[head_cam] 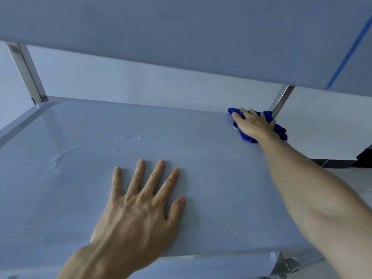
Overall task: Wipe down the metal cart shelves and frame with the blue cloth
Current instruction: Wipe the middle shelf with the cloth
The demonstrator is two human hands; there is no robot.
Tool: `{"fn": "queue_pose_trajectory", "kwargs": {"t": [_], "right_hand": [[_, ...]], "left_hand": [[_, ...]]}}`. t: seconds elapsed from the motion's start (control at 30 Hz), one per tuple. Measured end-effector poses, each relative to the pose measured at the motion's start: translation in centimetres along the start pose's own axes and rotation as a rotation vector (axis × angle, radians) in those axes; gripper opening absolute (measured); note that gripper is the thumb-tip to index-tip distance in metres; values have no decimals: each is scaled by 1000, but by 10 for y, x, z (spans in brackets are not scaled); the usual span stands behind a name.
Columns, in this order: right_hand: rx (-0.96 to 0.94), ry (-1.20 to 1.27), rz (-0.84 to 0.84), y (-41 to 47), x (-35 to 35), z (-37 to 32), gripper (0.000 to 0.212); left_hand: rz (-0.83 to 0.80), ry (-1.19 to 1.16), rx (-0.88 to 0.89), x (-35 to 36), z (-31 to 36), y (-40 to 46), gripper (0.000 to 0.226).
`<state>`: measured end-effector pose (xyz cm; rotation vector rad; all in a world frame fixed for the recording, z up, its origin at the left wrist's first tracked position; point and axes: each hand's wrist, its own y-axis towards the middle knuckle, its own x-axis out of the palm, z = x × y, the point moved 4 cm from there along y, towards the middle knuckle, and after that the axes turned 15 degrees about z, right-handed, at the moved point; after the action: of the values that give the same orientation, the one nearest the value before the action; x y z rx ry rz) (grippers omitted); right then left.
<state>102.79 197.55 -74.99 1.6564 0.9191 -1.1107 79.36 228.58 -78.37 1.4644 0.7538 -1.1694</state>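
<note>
Pressing blue cloth [280,130] into shelf [201,137] corner, right hand [252,124] flat-fingered; left hand [141,202] splayed flat on shelf.

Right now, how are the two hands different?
The left hand lies flat with fingers spread, close to the camera, touching the bare shelf. The right hand reaches to the far corner by the post and presses on the blue cloth. Both rest palm-down on the same shelf.

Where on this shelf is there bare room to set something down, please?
Bare room lies between the left hand and right arm, and behind the fingers toward the back rim. Wet streaks mark the left. The far right corner is crowded: right hand on blue cloth.
</note>
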Motion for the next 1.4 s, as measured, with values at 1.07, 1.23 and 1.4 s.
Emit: {"fn": "queue_pose_trajectory", "kwargs": {"t": [1.07, 1.23, 1.4], "right_hand": [[-439, 134, -115, -157, -23, -69, 54], [-392, 117, -97, -188, -29, -52, 55], [-396, 111, -86, -179, -35, -28, 52]], "left_hand": [[-63, -96, -98, -14, 9, 9, 87], [-45, -119, -105, -16, 19, 2, 83], [-26, -230, -26, -17, 22, 8, 91]]}}
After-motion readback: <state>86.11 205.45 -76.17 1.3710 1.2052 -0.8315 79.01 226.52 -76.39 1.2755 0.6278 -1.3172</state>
